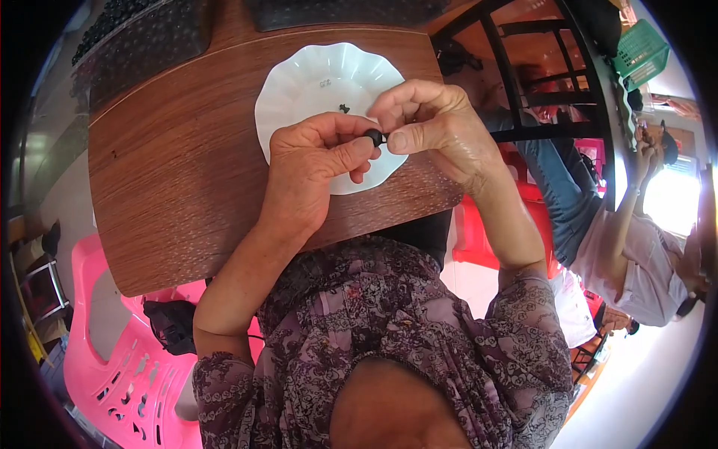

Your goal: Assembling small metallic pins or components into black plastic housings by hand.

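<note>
Over the near part of a white scalloped plate (288, 90), both hands meet at a small black round piece (373, 137). My left hand (310, 161) holds it between thumb and fingers. A short dark stub on the piece points toward my right hand (441, 127), whose thumb tip is against it. The other fingers of that hand curl above and are slightly blurred; what lies behind the thumb is hidden. A small dark scrap (344, 108) lies on the plate.
A clear container (149, 49) of small dark round pieces stands at the far left, and another dark container (344, 11) at the far edge. The brown wooden table (172, 187) carries the plate. A pink chair (127, 359) stands left; another person (628, 247) sits right.
</note>
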The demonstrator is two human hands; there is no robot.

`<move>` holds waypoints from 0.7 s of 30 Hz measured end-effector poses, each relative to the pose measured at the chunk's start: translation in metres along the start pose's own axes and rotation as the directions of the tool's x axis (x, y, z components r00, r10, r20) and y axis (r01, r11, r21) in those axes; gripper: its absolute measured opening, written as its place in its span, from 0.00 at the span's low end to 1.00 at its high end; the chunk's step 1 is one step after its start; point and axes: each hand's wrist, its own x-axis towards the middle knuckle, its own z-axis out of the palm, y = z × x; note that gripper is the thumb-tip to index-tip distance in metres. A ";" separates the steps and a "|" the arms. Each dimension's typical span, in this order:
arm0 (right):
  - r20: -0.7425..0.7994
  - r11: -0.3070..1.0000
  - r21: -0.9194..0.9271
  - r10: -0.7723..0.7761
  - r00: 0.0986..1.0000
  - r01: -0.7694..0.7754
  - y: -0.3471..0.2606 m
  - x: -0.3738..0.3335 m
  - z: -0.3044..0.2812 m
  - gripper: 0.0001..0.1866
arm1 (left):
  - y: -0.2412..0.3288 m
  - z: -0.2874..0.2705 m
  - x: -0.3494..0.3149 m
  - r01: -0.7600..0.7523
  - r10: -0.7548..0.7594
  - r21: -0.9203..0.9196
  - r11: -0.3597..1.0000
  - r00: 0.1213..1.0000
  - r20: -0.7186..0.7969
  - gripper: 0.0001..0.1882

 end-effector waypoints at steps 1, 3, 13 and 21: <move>0.036 0.999 -0.036 0.007 0.999 -0.005 -0.003 0.000 -0.002 0.12 | 0.001 0.000 0.001 0.033 -0.032 -0.026 0.999 0.999 0.034 0.08; 0.070 0.998 -0.069 0.016 0.997 -0.011 -0.002 0.001 -0.004 0.13 | 0.004 0.001 0.001 0.087 -0.085 -0.052 0.995 0.996 0.038 0.09; 0.247 0.990 -0.110 0.113 0.962 -0.088 -0.002 0.004 -0.011 0.12 | 0.006 0.004 -0.002 0.210 -0.202 -0.113 0.971 0.977 0.072 0.09; 0.185 0.990 -0.134 0.060 0.981 -0.035 -0.001 -0.006 0.003 0.09 | 0.005 0.007 -0.013 0.200 -0.196 -0.078 0.977 0.979 0.060 0.08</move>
